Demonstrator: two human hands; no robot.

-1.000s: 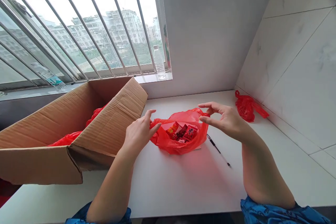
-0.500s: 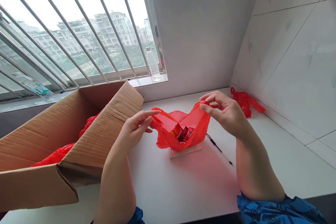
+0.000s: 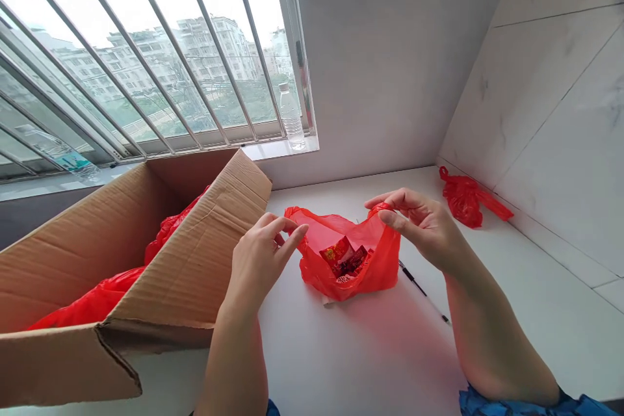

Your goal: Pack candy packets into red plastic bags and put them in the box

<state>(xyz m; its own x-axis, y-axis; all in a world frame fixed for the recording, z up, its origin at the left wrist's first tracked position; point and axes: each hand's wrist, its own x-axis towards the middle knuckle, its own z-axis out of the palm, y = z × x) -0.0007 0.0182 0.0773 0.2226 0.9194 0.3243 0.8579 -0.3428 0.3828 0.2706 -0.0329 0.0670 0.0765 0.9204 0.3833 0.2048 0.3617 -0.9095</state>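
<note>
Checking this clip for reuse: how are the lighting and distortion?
Head view: the sky through the window bars is blown out white, the wide lens fans those bars outward, and the red plastic bag throws a red glow onto the white counter.

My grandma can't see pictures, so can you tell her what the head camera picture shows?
A right hand pinches the top of a red plastic bag with snack packets inside, and a left hand is at the bag's other side. The bag sits on a white table between a cardboard box and a pen.
</note>
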